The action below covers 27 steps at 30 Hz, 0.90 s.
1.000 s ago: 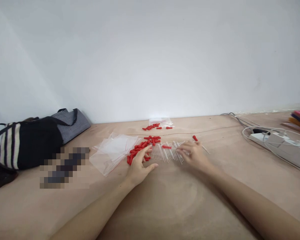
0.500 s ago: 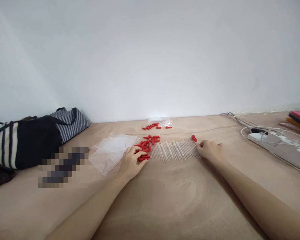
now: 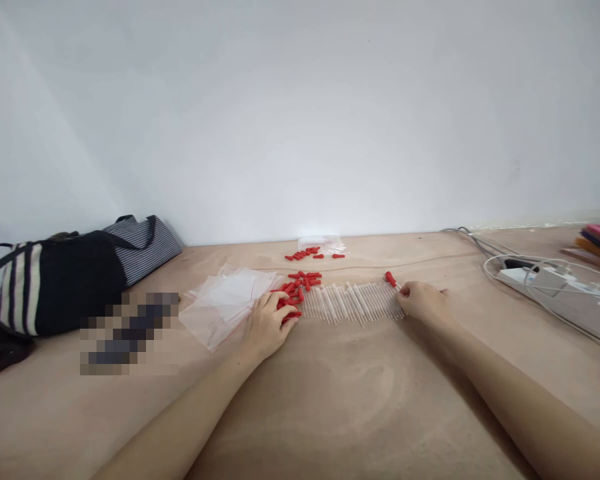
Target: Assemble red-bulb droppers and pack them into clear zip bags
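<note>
My right hand (image 3: pixel 423 301) pinches a thin clear glass tube with a red rubber bulb (image 3: pixel 391 279) on its upper end, making a dropper. It sits at the right end of a row of clear glass tubes (image 3: pixel 353 303) lying side by side on the table. On the left, my left hand (image 3: pixel 270 323) rests at a pile of red rubber bulbs (image 3: pixel 307 277). Its thumb and forefinger close around one red bulb (image 3: pixel 293 315) at the near side of the pile. The other fingers curl over the pile and hide part of it.
Clear zip bags (image 3: pixel 225 293) lie left of the pile. Farther back are several red-bulbed droppers (image 3: pixel 305 253) by another clear bag (image 3: pixel 320 243). A striped bag (image 3: pixel 80 280) stands at left; a white power strip (image 3: pixel 560 290) with cables lies at right.
My left thumb and forefinger have drawn closer around a red bulb. The right hand keeps its hold on the dropper, whose bulb tilts slightly differently. The whole view has shifted a little.
</note>
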Each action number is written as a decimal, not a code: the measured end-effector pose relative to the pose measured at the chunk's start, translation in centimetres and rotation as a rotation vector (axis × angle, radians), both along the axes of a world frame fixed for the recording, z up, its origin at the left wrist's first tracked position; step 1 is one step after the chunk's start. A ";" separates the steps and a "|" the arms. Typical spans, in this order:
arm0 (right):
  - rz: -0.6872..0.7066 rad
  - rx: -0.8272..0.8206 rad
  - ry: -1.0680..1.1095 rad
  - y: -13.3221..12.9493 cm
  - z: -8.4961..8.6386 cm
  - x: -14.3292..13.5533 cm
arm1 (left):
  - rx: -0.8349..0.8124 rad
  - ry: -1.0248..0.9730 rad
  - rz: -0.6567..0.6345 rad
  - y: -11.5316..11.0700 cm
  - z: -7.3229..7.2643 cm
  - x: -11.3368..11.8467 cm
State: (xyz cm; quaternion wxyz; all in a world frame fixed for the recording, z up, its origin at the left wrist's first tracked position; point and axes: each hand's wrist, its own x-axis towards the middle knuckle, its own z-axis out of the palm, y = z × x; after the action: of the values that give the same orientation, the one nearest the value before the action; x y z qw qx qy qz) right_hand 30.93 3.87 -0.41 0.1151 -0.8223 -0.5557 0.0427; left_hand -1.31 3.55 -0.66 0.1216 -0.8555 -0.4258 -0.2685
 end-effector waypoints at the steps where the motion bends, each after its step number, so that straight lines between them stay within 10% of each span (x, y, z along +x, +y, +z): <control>1: -0.002 -0.013 -0.003 0.1 0.1 0.0 | 0.001 0.004 0.007 0.0 0.0 0.0; 27: 0.026 0.038 0.151 0.4 0.5 -0.6 | -0.018 0.084 0.022 -0.4 0.6 -0.1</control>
State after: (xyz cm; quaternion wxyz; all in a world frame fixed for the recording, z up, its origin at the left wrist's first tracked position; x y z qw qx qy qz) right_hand 30.35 4.26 0.04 0.1719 -0.8070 -0.5569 0.0955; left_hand -1.45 3.12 -0.06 0.1348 -0.8624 -0.4319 -0.2271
